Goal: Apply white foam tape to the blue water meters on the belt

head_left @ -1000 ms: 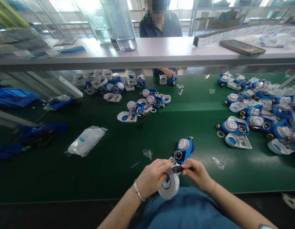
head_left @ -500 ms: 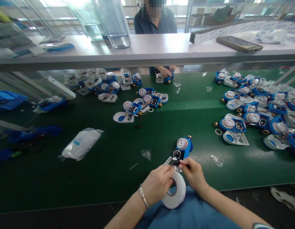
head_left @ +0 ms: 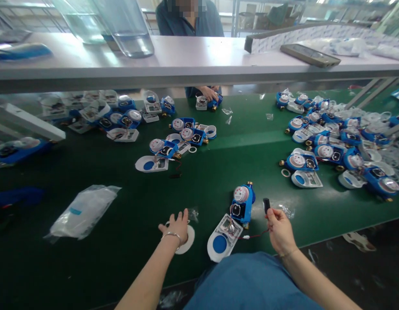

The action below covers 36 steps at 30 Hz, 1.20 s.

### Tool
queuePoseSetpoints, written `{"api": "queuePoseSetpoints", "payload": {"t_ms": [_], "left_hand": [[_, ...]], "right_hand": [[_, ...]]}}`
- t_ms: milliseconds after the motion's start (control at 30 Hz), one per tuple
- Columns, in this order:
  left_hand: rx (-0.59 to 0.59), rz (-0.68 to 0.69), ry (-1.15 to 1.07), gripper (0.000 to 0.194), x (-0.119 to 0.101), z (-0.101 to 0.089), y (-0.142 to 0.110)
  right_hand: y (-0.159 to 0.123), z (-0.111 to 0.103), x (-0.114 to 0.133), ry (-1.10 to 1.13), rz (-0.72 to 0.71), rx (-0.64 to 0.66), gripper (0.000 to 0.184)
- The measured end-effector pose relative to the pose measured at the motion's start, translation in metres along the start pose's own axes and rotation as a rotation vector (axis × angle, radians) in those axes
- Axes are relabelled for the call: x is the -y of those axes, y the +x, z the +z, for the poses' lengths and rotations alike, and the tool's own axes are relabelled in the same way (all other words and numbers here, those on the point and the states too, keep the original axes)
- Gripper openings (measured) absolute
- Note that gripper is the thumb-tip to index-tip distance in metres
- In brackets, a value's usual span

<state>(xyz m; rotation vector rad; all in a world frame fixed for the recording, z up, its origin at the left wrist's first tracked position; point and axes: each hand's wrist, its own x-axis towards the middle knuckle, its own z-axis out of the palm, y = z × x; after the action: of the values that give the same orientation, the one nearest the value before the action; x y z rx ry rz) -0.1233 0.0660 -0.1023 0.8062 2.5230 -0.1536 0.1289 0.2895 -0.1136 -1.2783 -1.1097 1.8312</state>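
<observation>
My left hand [head_left: 175, 227] lies on a white roll of tape [head_left: 188, 241] that rests flat on the green table [head_left: 131, 215]; its fingers are spread over the roll. My right hand [head_left: 278, 226] pinches a small black part [head_left: 266, 204] held upright, with a thin red wire [head_left: 256, 236] running from it to the left. Between my hands sits a blue water meter [head_left: 242, 204] with a round dial, and in front of it its white cover [head_left: 222, 238] with a blue oval.
Heaps of blue meters and white covers lie at the right [head_left: 331, 146] and at the middle back [head_left: 173, 137]. A clear plastic bag [head_left: 81, 211] lies to the left. A person [head_left: 189, 21] works across the table behind a grey shelf [head_left: 186, 64].
The tape roll went from both hands down onto the table under my left hand. My right hand moved right and holds the black part with its wire. The white cover now lies uncovered.
</observation>
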Motion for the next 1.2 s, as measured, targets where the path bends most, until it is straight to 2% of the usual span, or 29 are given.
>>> {"api": "queuePoseSetpoints", "payload": {"t_ms": [67, 100, 133, 200, 267, 367, 467, 567, 700, 833, 1033, 1200], "left_hand": [[-0.021, -0.042, 0.01, 0.062, -0.014, 0.0, 0.01], [-0.054, 0.0, -0.024, 0.059, -0.027, -0.005, 0.016], [-0.088, 0.08, -0.073, 0.056, -0.042, -0.011, 0.023], [-0.116, 0.352, -0.205, 0.055, -0.079, -0.025, 0.042], [-0.039, 0.58, -0.249, 0.06, -0.117, -0.036, 0.066], [0.113, 0.757, -0.269, 0.072, -0.164, -0.037, 0.095], [0.196, 0.752, -0.273, 0.081, -0.195, -0.026, 0.107], [0.185, 0.639, -0.256, 0.086, -0.217, -0.013, 0.102], [0.154, 0.497, -0.25, 0.081, -0.235, -0.002, 0.091], [0.151, 0.458, -0.268, 0.078, -0.237, 0.003, 0.09], [0.137, 0.43, -0.281, 0.075, -0.236, 0.007, 0.09], [0.134, 0.418, -0.282, 0.074, -0.237, 0.007, 0.089]], "right_hand": [[-0.007, -0.002, -0.003, 0.039, 0.03, -0.025, 0.035], [-0.01, -0.001, -0.004, 0.05, 0.045, -0.033, 0.036], [-0.013, 0.001, -0.006, 0.056, 0.062, -0.033, 0.036], [-0.019, 0.006, -0.008, 0.057, 0.091, -0.016, 0.037], [-0.024, 0.012, -0.009, 0.049, 0.106, 0.007, 0.037], [-0.03, 0.017, -0.009, 0.035, 0.09, 0.009, 0.036], [-0.029, 0.014, -0.008, 0.005, 0.051, -0.036, 0.036], [-0.02, 0.004, -0.01, -0.088, 0.029, -0.088, 0.037], [0.004, -0.013, -0.015, -0.318, -0.026, -0.14, 0.036], [0.028, -0.023, -0.018, -0.548, -0.067, -0.151, 0.036], [0.051, -0.019, -0.024, -0.722, -0.064, -0.091, 0.026], [0.057, -0.015, -0.024, -0.899, -0.068, -0.094, 0.023]]}}
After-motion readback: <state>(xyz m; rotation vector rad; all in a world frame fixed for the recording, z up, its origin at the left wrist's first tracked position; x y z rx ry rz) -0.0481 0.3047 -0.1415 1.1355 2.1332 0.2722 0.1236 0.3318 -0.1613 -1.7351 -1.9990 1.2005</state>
